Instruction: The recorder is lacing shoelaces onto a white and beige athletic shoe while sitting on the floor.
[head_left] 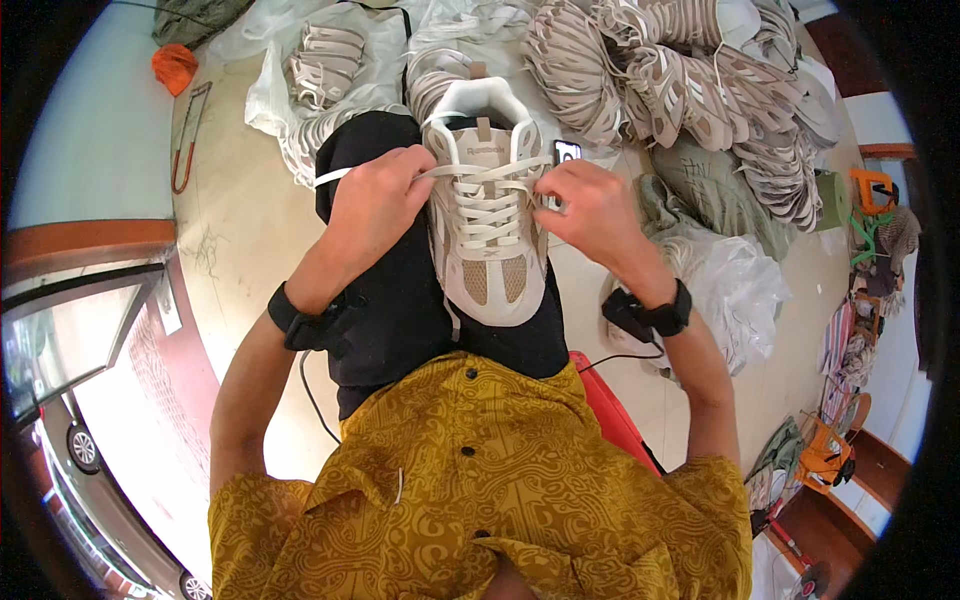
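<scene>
A beige and white sneaker [505,285] rests on my lap between my thighs, its toe toward me and its tongue and collar away from me. White shoelace [487,225] criss-crosses down its front. My left hand [382,190] is closed on a lace at the upper left eyelets, and a length of it sticks out past the hand to the left. On the other side, my right hand [590,205] pinches lace close to the upper right eyelets. The fingertips of both hands are partly hidden.
Bundled shoe uppers [700,95] lie piled on the floor at the far right, with more uppers [325,65] on white plastic at the far left. A phone [567,152] shows behind my right hand. Clear plastic bags [740,295] sit to the right. Cables hang from both wristbands.
</scene>
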